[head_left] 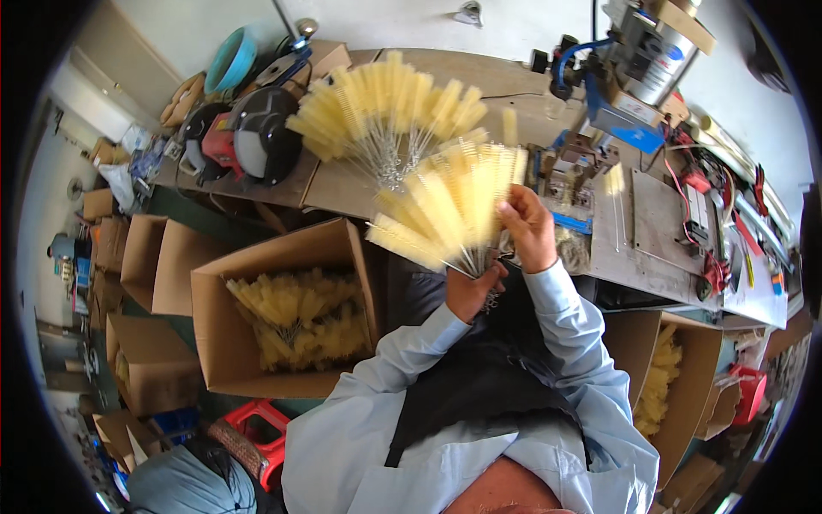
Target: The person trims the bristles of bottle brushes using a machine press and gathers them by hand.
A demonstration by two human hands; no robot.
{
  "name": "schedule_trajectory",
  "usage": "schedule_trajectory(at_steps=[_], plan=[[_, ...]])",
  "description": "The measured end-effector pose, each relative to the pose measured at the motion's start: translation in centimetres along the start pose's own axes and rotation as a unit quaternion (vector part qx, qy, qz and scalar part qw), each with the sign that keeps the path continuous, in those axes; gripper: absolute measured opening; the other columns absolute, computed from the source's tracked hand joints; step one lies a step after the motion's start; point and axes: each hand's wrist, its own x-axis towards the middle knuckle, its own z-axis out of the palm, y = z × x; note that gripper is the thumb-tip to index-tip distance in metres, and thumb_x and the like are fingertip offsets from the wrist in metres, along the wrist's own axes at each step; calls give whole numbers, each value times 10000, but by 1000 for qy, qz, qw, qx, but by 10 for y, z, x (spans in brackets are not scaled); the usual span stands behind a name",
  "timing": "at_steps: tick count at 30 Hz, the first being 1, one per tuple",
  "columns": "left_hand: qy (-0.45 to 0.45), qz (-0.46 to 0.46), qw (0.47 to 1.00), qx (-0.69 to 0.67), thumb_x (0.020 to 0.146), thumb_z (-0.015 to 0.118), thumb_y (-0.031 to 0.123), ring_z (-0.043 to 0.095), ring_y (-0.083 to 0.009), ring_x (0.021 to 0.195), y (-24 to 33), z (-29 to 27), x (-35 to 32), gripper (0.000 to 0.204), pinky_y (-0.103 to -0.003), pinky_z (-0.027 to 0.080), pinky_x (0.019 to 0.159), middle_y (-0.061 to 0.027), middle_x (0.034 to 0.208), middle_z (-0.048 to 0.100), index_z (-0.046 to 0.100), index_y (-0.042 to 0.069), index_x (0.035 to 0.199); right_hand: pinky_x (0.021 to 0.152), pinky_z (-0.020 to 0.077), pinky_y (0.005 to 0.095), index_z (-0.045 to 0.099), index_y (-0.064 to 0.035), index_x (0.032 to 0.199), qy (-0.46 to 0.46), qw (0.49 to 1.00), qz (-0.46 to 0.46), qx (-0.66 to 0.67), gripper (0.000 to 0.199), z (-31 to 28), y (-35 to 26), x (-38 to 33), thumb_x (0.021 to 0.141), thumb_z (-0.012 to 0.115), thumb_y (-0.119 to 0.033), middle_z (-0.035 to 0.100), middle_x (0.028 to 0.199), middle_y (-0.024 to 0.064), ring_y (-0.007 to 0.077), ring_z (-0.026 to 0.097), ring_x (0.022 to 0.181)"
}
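My left hand [469,289] grips the twisted wire stems of a fanned bunch of pale yellow bottle brushes [449,206], held up in front of my chest. My right hand [529,230] touches the right side of that fan, fingers on one of the brush heads. A second fan of the same yellow brushes [385,107] lies on the wooden workbench [334,193] just beyond. Both sleeves are light blue.
An open cardboard box [214,343] at my left holds several yellow brushes; another box [685,385] at my right holds more. A bench grinder [240,137] stands far left on the bench. A machine with a metal cylinder [651,60] and wires sits at right. A red stool [257,428] is below.
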Motion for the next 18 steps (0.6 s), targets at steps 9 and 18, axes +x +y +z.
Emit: schedule_trajectory(at_steps=[9,18], plan=[[-15,-6,1000,12,849,591,-41,631,-183,591,10,6,-4,268,-284,539,550,-139,818,667,547,-54,1113,675,423,232,598,45,1119,-42,998,50,22,276,-7,-15,-2,952,639,-172,608,890,4,69,513,774],[-25,-72,997,-30,851,585,-22,627,-178,602,9,16,-15,286,-299,550,566,-130,843,671,543,-50,1132,499,408,247,638,-8,888,129,981,-21,143,233,-17,-19,-5,980,627,-222,564,640,12,89,493,524]])
